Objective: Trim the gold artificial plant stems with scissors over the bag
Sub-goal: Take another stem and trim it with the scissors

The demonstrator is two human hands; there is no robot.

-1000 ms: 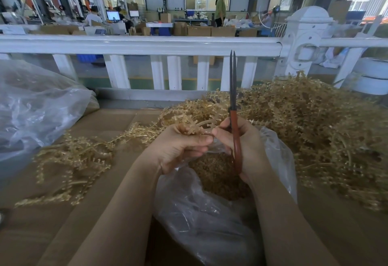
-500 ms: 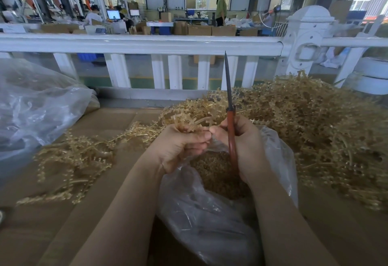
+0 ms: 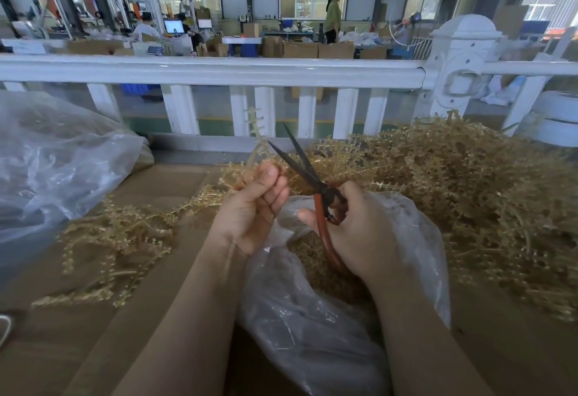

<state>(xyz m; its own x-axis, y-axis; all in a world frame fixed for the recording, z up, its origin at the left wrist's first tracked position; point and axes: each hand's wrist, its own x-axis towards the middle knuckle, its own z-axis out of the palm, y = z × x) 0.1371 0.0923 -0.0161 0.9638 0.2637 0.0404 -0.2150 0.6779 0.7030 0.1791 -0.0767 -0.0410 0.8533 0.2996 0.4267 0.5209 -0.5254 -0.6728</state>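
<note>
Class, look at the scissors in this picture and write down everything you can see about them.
The long scissors with dark metal blades and reddish-brown handles have two narrow, pointed blades, now open in a V and aimed up and to the left. The handles look smooth, like plastic or coated metal. The right hand grips them above the open clear plastic bag of gold trimmings. The blade tips lie close to the gold stem held up by the left hand.

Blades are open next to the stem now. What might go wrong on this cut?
The scissors gape close to the left hand gripping the stem; its fingers could get nicked. The blade tips also sit beyond the bag, so the cut piece may drop on the cardboard instead.
</note>
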